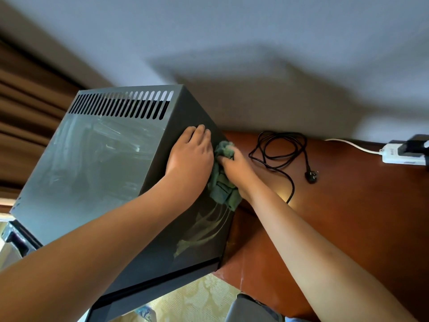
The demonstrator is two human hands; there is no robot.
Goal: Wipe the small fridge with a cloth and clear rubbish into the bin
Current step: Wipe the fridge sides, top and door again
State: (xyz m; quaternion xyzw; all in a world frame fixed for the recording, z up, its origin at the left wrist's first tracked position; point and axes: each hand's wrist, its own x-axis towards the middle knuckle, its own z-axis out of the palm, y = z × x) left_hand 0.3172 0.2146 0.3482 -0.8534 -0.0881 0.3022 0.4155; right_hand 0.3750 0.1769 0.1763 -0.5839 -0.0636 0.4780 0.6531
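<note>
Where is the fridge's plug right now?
In the head view the plug lies unplugged on the brown desk, right of the fridge, at the end of its coiled black cord.

You are in a furnished room of a home or hotel kind. A glossy reddish-brown wooden counter [348, 205] runs along a plain pale wall [232, 43], heavy brown pleated curtains [27, 112] hang at the left, and cream patterned damask carpet [204, 298] covers the floor. A white power strip [404, 154] and a coiled black power cord [283, 149] lie on the counter.
</note>
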